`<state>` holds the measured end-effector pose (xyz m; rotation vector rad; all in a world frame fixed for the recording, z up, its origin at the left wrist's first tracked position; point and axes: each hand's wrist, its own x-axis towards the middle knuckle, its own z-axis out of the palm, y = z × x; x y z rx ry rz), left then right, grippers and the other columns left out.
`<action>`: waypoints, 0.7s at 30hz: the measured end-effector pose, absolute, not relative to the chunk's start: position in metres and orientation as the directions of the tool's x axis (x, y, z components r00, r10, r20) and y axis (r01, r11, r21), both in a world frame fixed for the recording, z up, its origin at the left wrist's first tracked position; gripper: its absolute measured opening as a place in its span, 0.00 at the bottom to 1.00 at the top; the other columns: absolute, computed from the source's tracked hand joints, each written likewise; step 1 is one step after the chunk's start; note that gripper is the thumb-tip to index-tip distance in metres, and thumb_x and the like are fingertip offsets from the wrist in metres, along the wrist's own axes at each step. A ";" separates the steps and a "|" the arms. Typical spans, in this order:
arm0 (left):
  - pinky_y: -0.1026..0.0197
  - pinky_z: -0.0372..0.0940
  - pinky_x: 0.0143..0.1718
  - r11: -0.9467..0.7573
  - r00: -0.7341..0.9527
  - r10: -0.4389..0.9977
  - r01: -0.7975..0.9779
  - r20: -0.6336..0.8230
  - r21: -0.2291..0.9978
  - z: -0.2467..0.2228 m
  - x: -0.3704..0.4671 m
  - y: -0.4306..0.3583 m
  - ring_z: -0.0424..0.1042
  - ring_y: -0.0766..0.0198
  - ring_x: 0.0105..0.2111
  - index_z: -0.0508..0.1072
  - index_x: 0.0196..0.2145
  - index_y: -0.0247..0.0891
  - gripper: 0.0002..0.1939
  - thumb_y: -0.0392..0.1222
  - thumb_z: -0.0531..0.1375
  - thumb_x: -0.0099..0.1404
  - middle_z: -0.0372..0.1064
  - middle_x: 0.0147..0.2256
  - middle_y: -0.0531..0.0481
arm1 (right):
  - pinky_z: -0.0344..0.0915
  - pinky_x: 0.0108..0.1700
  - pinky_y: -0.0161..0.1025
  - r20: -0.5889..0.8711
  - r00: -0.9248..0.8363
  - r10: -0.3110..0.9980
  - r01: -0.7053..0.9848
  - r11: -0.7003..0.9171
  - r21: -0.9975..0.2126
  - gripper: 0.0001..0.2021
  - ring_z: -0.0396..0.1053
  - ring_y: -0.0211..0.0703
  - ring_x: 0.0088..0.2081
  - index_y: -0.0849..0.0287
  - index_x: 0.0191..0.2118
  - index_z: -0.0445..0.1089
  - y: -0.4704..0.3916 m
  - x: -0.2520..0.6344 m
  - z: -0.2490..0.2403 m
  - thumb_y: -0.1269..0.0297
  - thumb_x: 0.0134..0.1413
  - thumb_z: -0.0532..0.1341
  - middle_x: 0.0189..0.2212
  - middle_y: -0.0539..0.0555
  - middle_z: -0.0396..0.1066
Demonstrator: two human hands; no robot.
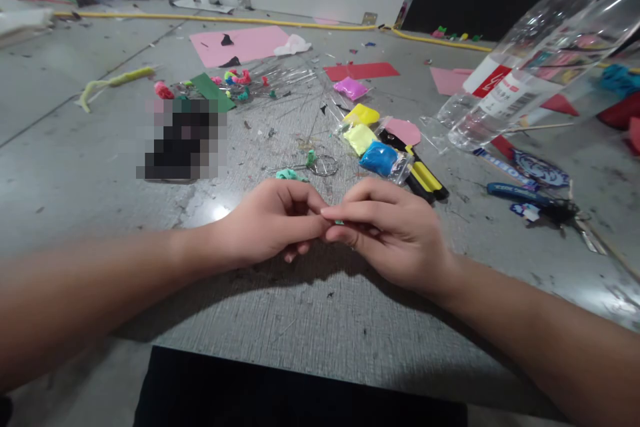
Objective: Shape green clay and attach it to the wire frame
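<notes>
My left hand [280,219] and my right hand [395,230] meet fingertip to fingertip above the grey table. A tiny green piece [339,221] shows between the thumb and fingers of my right hand. My left thumb and forefinger are pressed together at the same spot; what they hold, if anything, is hidden. Just beyond my hands lie a mint-green lump [289,175] and a wire loop [325,165] with a green bit [311,157] on it. Past my right hand are blue [379,158], pale yellow [360,138] and yellow [362,114] clay packets.
Two clear plastic bottles [493,90] stand tilted in view at the right. A yellow-and-black cutter [425,173] and keys [590,230] lie on the right. A dark phone-like object [180,143] is at left, partly pixelated. Pink paper [240,43] lies farther back on the table [240,320].
</notes>
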<state>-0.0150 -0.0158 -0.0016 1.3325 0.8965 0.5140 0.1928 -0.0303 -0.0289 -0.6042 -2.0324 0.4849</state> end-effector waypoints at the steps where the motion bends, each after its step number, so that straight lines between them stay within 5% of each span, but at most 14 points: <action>1: 0.73 0.56 0.12 0.223 0.583 0.765 0.158 -0.273 0.962 -0.002 -0.015 -0.016 0.61 0.75 0.12 0.73 0.26 0.37 0.09 0.38 0.69 0.61 0.63 0.15 0.59 | 0.71 0.34 0.37 0.665 -0.457 0.591 0.212 0.799 -0.563 0.09 0.71 0.39 0.33 0.50 0.48 0.79 -0.030 0.193 -0.029 0.68 0.63 0.68 0.35 0.52 0.72; 11: 0.75 0.60 0.15 0.309 0.528 0.805 0.015 -0.270 0.951 -0.007 -0.013 -0.015 0.63 0.76 0.17 0.74 0.26 0.35 0.07 0.34 0.68 0.59 0.73 0.24 0.54 | 0.73 0.40 0.40 0.643 -0.466 0.608 0.189 0.778 -0.599 0.17 0.73 0.41 0.39 0.50 0.54 0.77 -0.028 0.194 -0.030 0.75 0.67 0.61 0.39 0.53 0.74; 21: 0.74 0.61 0.13 0.302 0.527 0.798 0.071 -0.293 0.951 -0.004 -0.012 -0.018 0.63 0.76 0.14 0.72 0.23 0.36 0.10 0.30 0.69 0.56 0.70 0.19 0.57 | 0.73 0.35 0.38 0.518 -0.399 0.757 0.160 0.613 -0.773 0.03 0.76 0.40 0.32 0.54 0.41 0.80 -0.031 0.189 -0.029 0.67 0.62 0.69 0.32 0.51 0.80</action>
